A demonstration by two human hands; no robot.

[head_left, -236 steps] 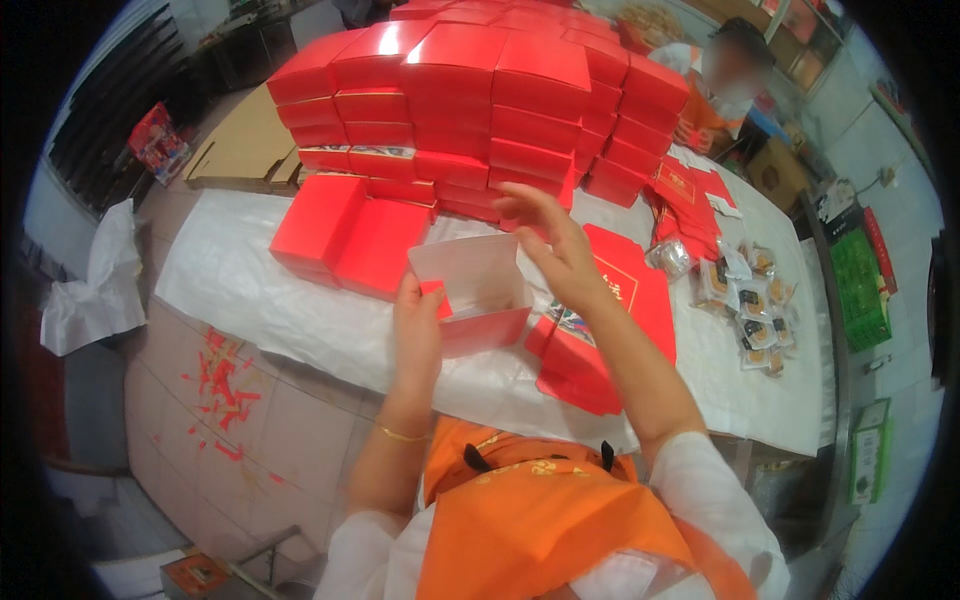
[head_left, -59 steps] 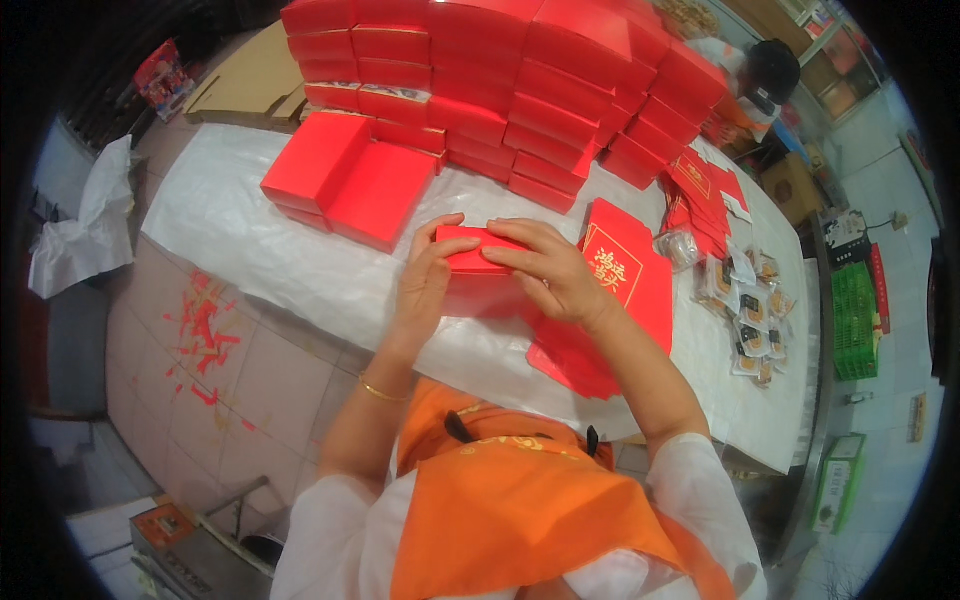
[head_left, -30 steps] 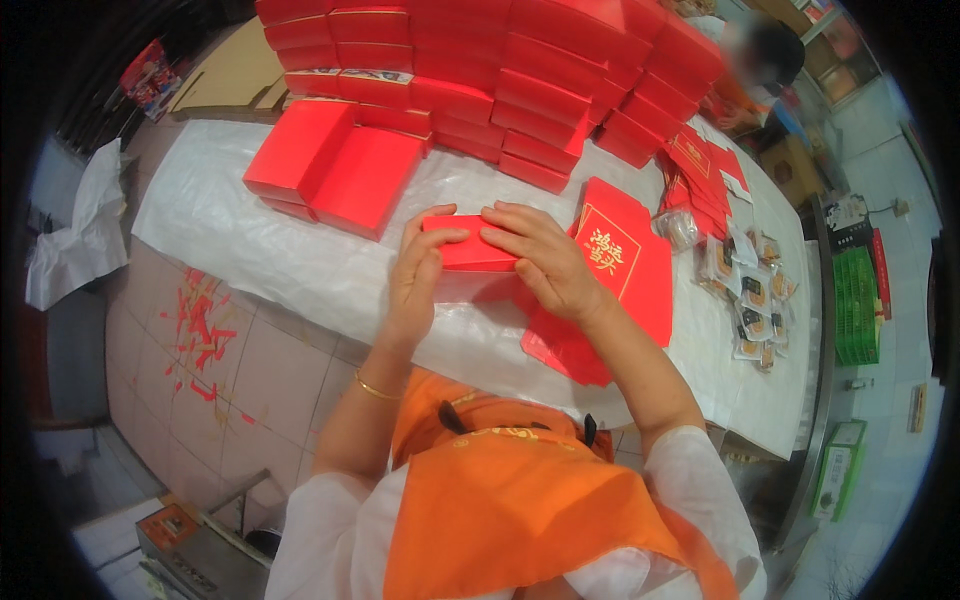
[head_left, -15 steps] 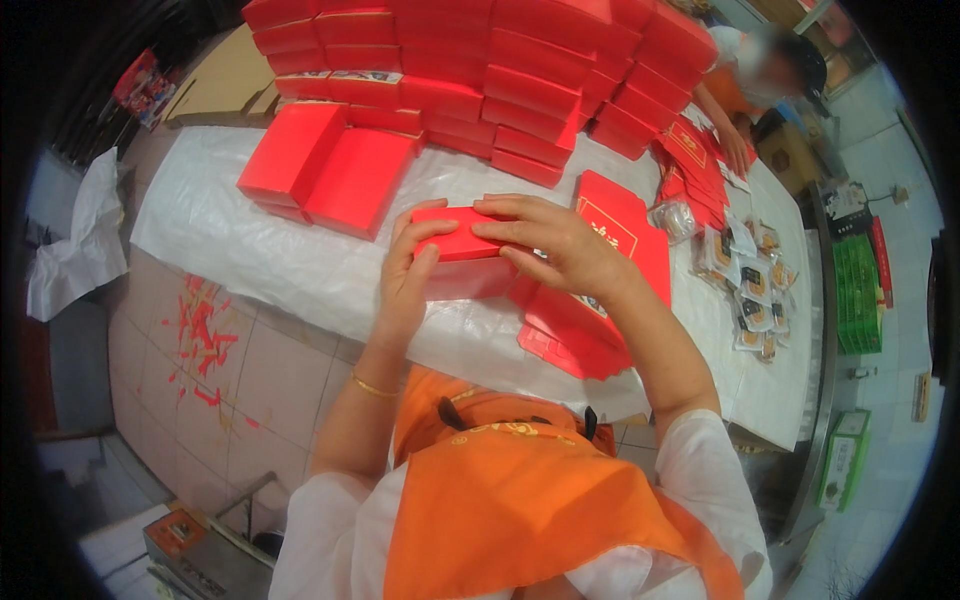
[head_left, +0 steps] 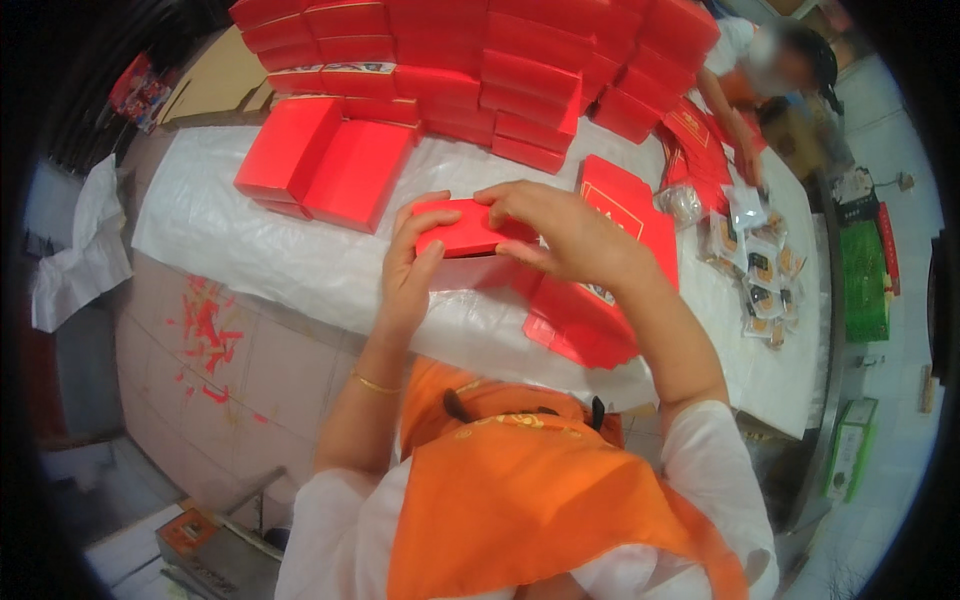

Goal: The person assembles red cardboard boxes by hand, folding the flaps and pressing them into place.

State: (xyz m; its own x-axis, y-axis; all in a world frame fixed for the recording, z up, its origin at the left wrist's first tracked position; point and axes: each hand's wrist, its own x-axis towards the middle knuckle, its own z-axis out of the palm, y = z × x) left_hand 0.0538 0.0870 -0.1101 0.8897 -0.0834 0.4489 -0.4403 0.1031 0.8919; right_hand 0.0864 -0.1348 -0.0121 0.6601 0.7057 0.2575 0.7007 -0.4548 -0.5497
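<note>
My left hand (head_left: 408, 262) and right hand (head_left: 560, 232) pinching a red box (head_left: 462, 230) between them, fingers pressed on its lid, over the bench (head_left: 300, 275) near its front edge, stacked boxes (head_left: 480, 60) along the far edge

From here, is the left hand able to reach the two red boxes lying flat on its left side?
Probably yes: only bare white table cover separates the left hand from the two flat boxes, though it holds a red box.
</note>
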